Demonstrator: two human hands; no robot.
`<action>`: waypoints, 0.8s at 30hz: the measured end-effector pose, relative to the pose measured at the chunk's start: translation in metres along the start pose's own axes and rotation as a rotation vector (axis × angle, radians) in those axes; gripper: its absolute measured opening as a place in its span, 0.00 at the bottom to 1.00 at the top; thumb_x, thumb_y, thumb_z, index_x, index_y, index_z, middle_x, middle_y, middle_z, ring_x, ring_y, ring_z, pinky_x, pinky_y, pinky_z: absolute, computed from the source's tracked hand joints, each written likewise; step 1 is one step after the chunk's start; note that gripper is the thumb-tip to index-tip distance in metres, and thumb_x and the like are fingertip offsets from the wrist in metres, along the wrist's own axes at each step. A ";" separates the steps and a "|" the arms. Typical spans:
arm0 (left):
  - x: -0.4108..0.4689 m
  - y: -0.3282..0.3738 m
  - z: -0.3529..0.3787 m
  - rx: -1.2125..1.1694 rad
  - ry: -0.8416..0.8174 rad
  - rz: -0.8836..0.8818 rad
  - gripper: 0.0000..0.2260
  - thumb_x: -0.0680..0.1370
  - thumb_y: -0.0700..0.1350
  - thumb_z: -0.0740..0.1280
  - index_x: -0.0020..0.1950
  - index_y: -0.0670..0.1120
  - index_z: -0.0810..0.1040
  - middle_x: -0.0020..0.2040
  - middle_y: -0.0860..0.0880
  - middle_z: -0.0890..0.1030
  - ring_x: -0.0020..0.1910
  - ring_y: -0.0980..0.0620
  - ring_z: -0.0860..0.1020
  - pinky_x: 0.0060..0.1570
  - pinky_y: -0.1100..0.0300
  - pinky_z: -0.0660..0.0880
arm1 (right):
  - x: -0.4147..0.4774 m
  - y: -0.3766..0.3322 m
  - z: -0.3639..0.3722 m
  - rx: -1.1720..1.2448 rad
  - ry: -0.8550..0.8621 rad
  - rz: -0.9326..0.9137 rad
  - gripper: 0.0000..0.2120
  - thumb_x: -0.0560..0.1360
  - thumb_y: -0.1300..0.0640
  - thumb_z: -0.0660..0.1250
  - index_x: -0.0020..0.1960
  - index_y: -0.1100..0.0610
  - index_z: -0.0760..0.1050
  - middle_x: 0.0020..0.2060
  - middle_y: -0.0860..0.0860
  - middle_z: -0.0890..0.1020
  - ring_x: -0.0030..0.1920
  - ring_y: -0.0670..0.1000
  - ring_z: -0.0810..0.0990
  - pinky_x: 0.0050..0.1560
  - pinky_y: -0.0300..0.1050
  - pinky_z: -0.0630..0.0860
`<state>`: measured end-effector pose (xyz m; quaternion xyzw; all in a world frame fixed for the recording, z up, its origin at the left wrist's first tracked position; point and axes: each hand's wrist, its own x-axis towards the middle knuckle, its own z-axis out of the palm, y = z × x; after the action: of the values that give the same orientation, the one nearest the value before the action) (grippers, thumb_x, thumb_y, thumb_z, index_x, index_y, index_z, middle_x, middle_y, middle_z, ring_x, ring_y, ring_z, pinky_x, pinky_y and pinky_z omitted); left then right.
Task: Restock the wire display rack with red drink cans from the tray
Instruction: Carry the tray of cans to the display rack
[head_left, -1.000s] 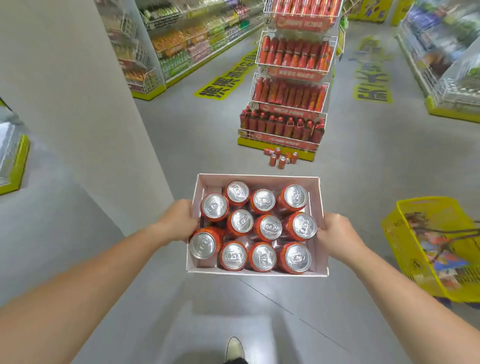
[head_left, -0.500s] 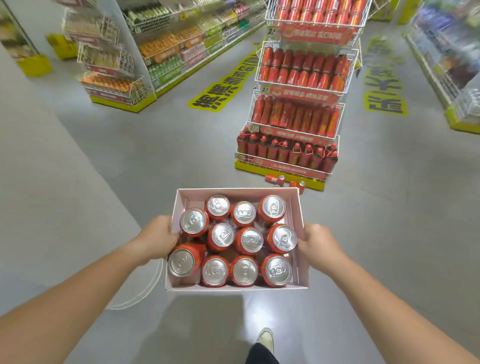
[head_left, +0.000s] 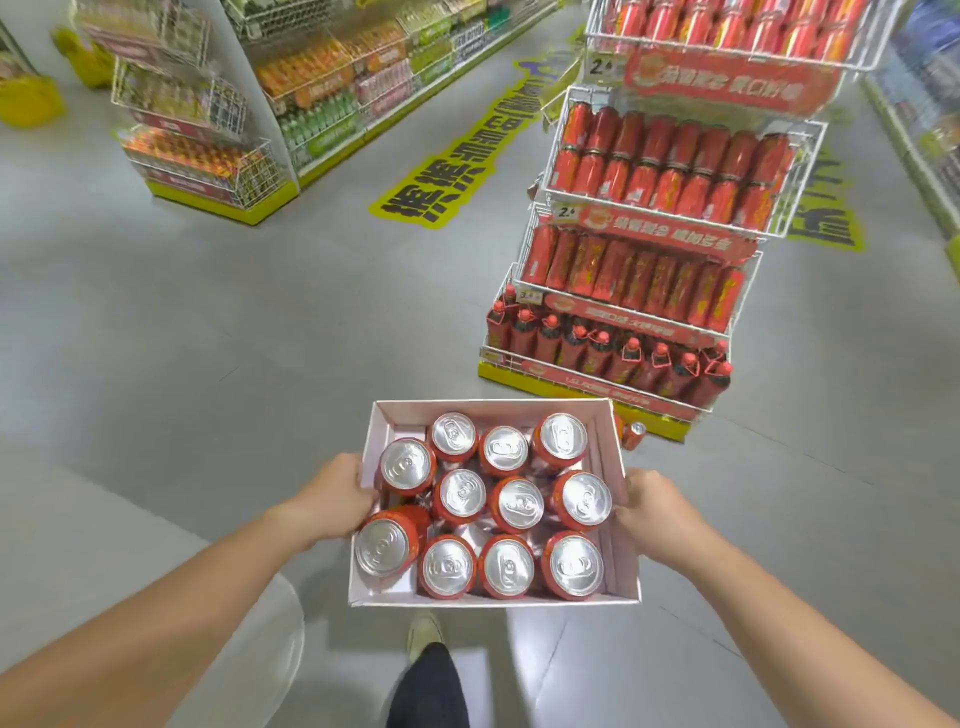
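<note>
The wire rack (head_left: 649, 249) stands nearer and larger than half a second ago, just beyond the tray (head_left: 491, 409). The left hand (head_left: 332, 493) and right hand (head_left: 655, 506) still grip the tray's side walls, fingers curled round them. Eleven red cans (head_left: 519, 504) stand upright inside, unshifted. One shoe (head_left: 423, 631) shows below.

You had bright, even overhead light; the can tops (head_left: 519, 503) glared silver, the floor (head_left: 524, 629) shone beneath you, and the far shelves (head_left: 332, 78) blurred and bowed toward the edges.
</note>
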<state>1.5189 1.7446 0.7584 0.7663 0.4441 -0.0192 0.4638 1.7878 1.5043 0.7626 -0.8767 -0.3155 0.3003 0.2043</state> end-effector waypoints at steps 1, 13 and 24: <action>0.028 0.004 -0.013 0.024 -0.002 0.007 0.02 0.74 0.40 0.71 0.45 0.43 0.83 0.43 0.43 0.87 0.38 0.50 0.80 0.37 0.57 0.78 | 0.027 -0.007 0.001 0.008 0.017 0.001 0.08 0.74 0.65 0.66 0.38 0.55 0.77 0.41 0.57 0.86 0.42 0.58 0.83 0.36 0.46 0.76; 0.307 0.029 -0.090 0.312 -0.071 -0.008 0.09 0.81 0.42 0.63 0.45 0.44 0.82 0.43 0.45 0.84 0.43 0.43 0.82 0.40 0.56 0.77 | 0.260 -0.056 0.025 0.111 0.048 0.087 0.09 0.75 0.65 0.65 0.39 0.53 0.75 0.32 0.49 0.79 0.33 0.51 0.77 0.29 0.37 0.69; 0.552 0.010 -0.038 0.386 -0.175 -0.038 0.13 0.82 0.50 0.62 0.40 0.49 0.78 0.37 0.54 0.82 0.37 0.53 0.80 0.33 0.63 0.71 | 0.470 -0.007 0.065 0.318 0.035 0.234 0.09 0.72 0.48 0.65 0.33 0.45 0.73 0.30 0.39 0.79 0.32 0.40 0.79 0.28 0.29 0.68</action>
<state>1.8457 2.1365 0.5432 0.8280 0.4044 -0.1792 0.3447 2.0341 1.8383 0.5320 -0.8690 -0.1565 0.3527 0.3096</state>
